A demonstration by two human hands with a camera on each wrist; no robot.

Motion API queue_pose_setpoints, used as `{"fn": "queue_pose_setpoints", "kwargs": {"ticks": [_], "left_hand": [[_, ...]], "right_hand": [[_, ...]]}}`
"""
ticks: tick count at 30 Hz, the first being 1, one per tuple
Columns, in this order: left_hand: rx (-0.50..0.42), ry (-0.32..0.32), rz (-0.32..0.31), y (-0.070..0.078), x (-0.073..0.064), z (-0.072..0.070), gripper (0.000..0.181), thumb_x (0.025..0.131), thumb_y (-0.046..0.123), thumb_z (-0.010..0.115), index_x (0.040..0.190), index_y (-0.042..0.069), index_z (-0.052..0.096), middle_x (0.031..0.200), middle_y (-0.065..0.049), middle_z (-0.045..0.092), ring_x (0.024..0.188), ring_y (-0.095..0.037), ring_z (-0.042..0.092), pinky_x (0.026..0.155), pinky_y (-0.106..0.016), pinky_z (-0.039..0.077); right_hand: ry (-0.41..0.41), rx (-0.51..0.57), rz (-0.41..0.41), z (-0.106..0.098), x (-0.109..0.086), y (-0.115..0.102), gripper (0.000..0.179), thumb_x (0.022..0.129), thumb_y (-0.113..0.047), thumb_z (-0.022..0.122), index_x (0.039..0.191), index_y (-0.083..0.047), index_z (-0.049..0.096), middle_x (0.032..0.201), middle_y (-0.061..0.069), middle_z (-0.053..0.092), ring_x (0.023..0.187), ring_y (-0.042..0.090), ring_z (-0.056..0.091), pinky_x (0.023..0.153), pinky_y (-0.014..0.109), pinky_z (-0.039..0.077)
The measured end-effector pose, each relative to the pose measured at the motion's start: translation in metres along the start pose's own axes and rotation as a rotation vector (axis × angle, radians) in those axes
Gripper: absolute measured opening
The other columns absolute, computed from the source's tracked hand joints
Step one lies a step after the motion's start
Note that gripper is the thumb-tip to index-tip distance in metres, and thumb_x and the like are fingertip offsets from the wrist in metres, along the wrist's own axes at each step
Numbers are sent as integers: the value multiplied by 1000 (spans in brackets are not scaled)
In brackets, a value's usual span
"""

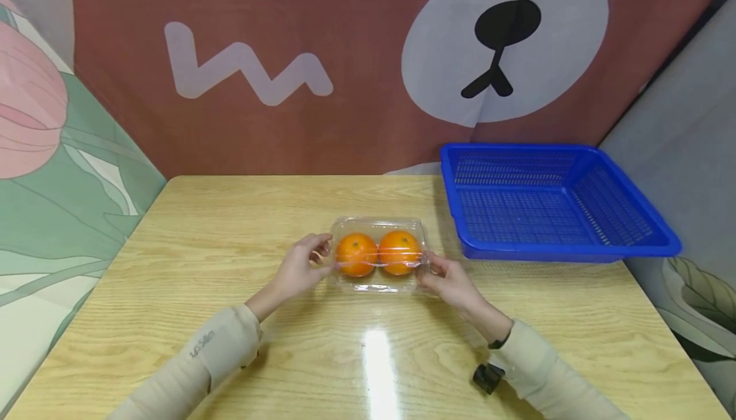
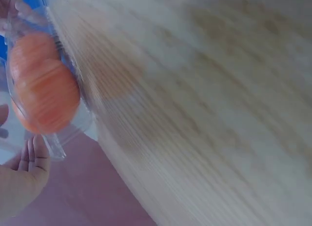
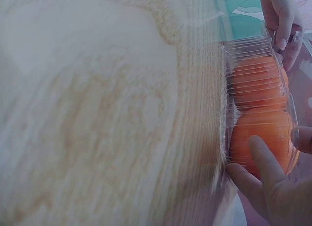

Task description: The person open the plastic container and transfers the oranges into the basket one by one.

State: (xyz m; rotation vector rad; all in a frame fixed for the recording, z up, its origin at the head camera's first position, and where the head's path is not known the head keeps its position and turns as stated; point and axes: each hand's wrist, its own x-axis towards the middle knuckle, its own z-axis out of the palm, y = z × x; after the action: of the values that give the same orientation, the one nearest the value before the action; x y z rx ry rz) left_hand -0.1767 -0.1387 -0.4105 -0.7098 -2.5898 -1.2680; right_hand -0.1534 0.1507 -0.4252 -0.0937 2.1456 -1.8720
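A clear plastic clamshell box [image 1: 376, 224] stands mid-table with two oranges side by side in it, a left orange [image 1: 356, 255] and a right orange [image 1: 399, 252]. My left hand [image 1: 300, 265] holds the box's left end, thumb toward the front corner and fingers bent farther back. At the opposite end, my right hand [image 1: 452, 282] grips the right side between thumb and fingers. In the right wrist view the fingers of that hand [image 3: 273, 192] spread along the box wall beside the nearer orange [image 3: 261, 138]. The left wrist view is blurred, with the left hand [image 2: 24, 179] at the box end.
A blue perforated plastic basket [image 1: 543, 250] sits at the back right of the wooden table [image 1: 190, 247], close to the right hand. Behind the table hangs a brown cloth [image 1: 368, 132] with a cartoon face. A small black object [image 1: 488, 378] is by the right sleeve.
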Motion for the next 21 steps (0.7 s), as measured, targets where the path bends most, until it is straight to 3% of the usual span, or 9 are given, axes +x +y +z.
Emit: {"fn": "queue_pose_setpoints", "kwargs": {"ticks": [4,7,11,16,21], "left_hand": [[-70,18,-2,-10,6,-4,31,75,-2,71,103,-9,62,101,-18,58,90,-30,58,70,-35,56],[-146,14,-15,-16,12,-8,24,77,-3,69,100,-8,64,115,-20,56,106,-34,54,84,-39,51],[-267,2,-73,-19,20,-11,22,79,-3,67,100,-8,65,118,-19,57,115,-31,50,96,-39,42],[-360,35,-125,-22,29,-12,22,82,-1,64,103,-8,65,107,-19,63,97,-25,61,83,-31,52],[-373,84,-197,-3,36,-17,24,85,3,62,104,-9,64,102,-21,64,89,-19,63,77,-22,53]], "right_hand": [[-7,8,1,0,0,-1,57,84,4,50,135,15,26,136,32,31,105,34,53,81,32,53],[-9,18,8,0,-1,-2,58,83,5,50,135,15,25,137,32,29,112,38,48,82,31,52],[-12,18,20,1,-2,-2,61,82,4,50,135,16,23,137,34,26,113,39,47,83,32,52],[-12,7,19,0,-1,-1,61,83,5,50,135,17,22,136,36,26,108,39,51,83,33,51],[-13,16,19,-1,0,0,60,82,5,49,135,17,22,136,36,26,107,40,52,82,32,52]]}}
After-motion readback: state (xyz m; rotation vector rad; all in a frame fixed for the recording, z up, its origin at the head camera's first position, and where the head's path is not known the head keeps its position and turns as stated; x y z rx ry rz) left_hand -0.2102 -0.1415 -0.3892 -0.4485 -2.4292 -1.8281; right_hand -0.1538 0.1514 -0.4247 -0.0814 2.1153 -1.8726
